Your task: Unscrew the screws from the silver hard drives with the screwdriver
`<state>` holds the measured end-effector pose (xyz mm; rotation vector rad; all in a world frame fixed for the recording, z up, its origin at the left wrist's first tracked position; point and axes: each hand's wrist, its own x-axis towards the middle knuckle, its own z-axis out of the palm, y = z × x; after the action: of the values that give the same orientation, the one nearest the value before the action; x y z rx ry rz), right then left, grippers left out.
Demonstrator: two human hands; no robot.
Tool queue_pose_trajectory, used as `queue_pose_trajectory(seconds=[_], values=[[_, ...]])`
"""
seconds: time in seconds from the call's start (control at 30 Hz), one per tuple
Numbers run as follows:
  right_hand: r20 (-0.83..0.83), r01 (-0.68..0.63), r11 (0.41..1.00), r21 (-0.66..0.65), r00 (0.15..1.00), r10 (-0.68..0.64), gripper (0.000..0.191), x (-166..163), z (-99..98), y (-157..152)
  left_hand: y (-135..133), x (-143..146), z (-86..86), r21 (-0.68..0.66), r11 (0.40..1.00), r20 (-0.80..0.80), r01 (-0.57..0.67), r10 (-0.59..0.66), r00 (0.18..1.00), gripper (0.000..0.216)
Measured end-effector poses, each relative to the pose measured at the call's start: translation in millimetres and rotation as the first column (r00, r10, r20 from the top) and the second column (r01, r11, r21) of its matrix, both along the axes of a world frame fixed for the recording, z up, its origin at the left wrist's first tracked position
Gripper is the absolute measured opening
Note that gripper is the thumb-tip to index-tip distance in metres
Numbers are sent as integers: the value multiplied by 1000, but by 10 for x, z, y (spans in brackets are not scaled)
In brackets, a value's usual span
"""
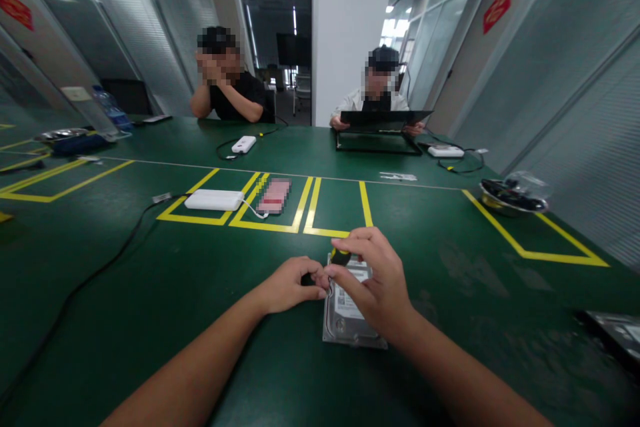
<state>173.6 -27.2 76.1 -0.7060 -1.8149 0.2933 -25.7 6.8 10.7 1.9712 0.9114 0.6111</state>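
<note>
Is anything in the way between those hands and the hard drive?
Nothing visible blocks them: the left hand is at the left edge of the hard drive, and the right hand is above it, holding a black-and-yellow screwdriver.

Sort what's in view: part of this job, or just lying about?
Seems part of it:
- black-and-yellow tool, in the right hand
- hard drive, by the left hand

Seems lying about:
- nearest white box
- metal bowl
- plastic bottle
</note>
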Motion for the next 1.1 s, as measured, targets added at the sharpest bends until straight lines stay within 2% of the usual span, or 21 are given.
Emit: queue_pose_trajectory(seconds=[0.1,0.33,0.47,0.6,0.8,1.1], values=[[16,-2,1000,0,1000,2,22,9,16,13,-4,5,5,-16,1000,13,10,-10,1000,12],[64,-38,999,-22,997,39,32,6,57,-25,-1,-3,-10,-12,1000,26,13,-12,1000,13],[61,-55,998,-24,997,56,27,11,40,-25,3,-10,-15,9,1000,18,7,-8,1000,12],[41,-19,1000,-16,999,19,22,23,48,-6,4,-14,-20,13,1000,9,10,-10,1000,13],[99,-10,1000,-7,995,10,26,40,122,-8,12,-17,-43,4,1000,16,6,-6,1000,11],[55,-27,1000,0,998,27,21,31,85,2,3,-12,-15,6,1000,20,7,-7,1000,10]])
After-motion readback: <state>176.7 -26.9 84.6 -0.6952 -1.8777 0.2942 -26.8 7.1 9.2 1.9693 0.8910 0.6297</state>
